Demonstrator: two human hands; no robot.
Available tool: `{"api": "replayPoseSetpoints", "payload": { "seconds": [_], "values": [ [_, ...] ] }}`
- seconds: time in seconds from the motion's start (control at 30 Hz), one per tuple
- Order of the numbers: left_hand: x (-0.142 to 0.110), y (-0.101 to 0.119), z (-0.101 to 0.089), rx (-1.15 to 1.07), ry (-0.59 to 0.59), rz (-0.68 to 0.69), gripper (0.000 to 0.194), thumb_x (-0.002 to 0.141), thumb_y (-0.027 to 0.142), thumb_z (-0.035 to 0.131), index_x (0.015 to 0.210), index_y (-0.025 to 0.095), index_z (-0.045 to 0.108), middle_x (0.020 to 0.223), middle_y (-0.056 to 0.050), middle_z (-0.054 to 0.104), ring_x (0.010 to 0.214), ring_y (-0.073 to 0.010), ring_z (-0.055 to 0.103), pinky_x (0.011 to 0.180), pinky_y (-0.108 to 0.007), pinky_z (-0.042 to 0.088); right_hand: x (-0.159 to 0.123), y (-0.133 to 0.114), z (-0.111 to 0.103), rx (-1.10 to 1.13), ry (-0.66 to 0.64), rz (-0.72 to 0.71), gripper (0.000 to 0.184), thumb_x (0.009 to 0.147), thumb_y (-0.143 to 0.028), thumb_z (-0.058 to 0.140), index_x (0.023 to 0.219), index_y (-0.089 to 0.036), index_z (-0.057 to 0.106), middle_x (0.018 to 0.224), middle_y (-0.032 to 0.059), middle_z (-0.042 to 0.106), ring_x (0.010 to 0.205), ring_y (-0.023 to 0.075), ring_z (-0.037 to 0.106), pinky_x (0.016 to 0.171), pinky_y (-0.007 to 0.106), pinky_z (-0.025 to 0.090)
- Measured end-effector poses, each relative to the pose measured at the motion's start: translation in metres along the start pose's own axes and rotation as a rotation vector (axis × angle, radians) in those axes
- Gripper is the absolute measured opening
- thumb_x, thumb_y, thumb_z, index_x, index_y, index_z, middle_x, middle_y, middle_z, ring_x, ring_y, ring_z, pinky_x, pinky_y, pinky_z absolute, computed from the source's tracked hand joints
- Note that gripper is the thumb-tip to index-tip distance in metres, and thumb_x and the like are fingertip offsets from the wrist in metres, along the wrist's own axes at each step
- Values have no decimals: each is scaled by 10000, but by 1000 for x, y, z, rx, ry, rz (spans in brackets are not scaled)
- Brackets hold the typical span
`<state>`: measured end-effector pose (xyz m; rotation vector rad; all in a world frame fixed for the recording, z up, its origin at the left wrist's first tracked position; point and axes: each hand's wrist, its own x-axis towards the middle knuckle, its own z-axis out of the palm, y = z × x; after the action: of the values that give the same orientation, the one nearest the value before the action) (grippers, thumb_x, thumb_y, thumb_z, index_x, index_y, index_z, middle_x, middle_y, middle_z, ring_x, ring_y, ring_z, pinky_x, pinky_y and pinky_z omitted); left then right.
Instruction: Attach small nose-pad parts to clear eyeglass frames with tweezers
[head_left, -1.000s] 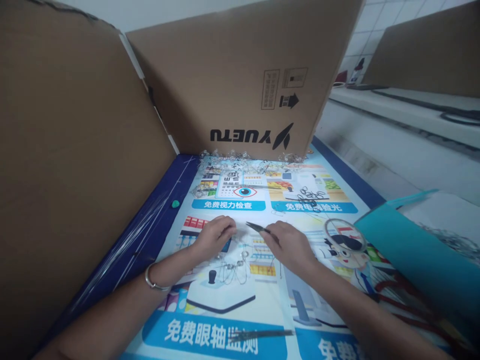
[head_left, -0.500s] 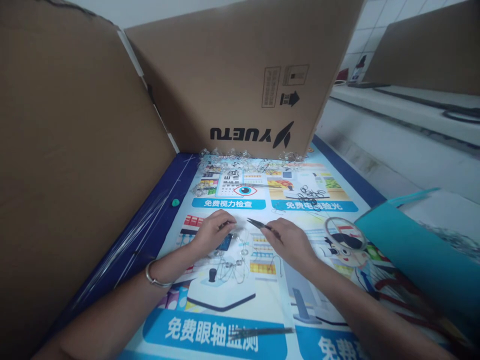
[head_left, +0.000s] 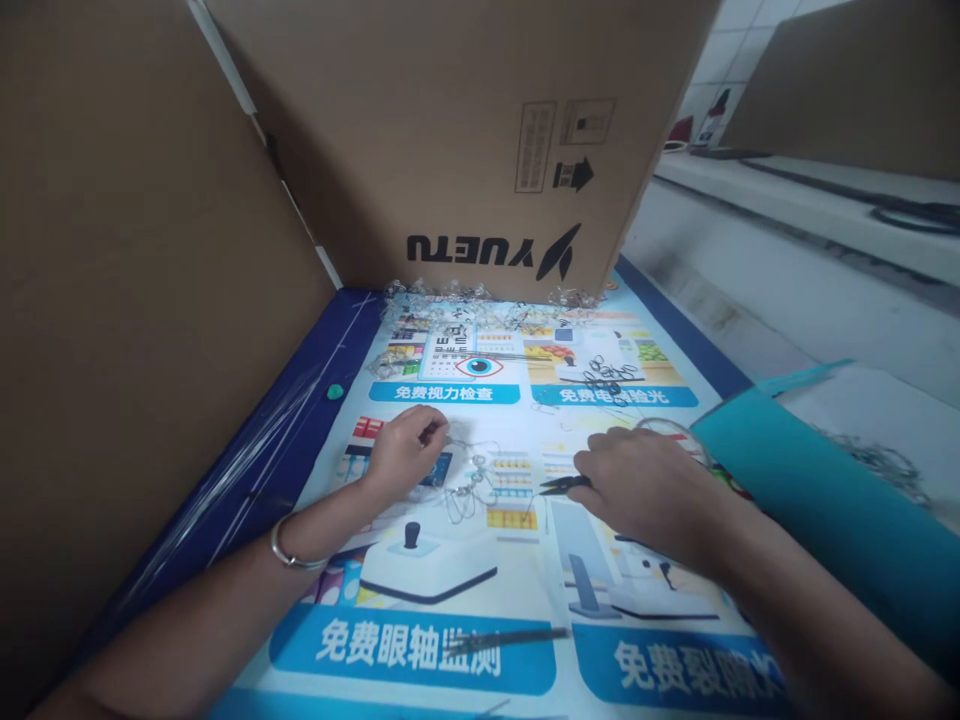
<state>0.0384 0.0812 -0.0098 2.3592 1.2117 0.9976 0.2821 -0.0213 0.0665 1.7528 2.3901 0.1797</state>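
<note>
1) Black pliers (head_left: 561, 487) gripped in right hand (head_left: 637, 490), tips pointing leftward
2) Left hand (head_left: 409, 447) well apart from right hand, fingers curled; cannot tell whether it grips the looped wire (head_left: 472, 478)
3) Looped wire over printed sheet (head_left: 525, 575), between the hands, just beside left hand
4) Straight wires (head_left: 525, 638) nearer the viewer; dark rings (head_left: 609, 385) beyond right hand
</note>
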Motion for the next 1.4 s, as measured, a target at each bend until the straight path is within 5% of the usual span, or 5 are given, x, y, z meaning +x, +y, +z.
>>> {"api": "replayPoseSetpoints", "payload": {
  "seconds": [0.4,0.87,1.4],
  "values": [
    [-1,4,-2,-47,-35,-22,93,772,172,487,708,170,556,682,18,563,621,-98,508,594,-210,390,4,-2,4,-44,86,-263,139,750,-160,541,616,-189,569,654,53,549,707,189,443,591,302,208],
    [0,1,-1,-104,-36,-46,97,762,158,480,702,177,554,654,27,546,605,-96,500,580,-206,387,7,-4,12,-56,98,-247,186,720,-69,559,578,-190,555,620,45,547,678,194,432,595,298,190],
    [0,1,-2,-132,-107,1,108,762,146,478,811,183,567,749,0,570,703,-124,531,653,-237,424,8,10,13,-55,104,-227,128,729,-179,606,605,-191,575,622,33,551,662,178,453,574,303,218]
  ]
}}
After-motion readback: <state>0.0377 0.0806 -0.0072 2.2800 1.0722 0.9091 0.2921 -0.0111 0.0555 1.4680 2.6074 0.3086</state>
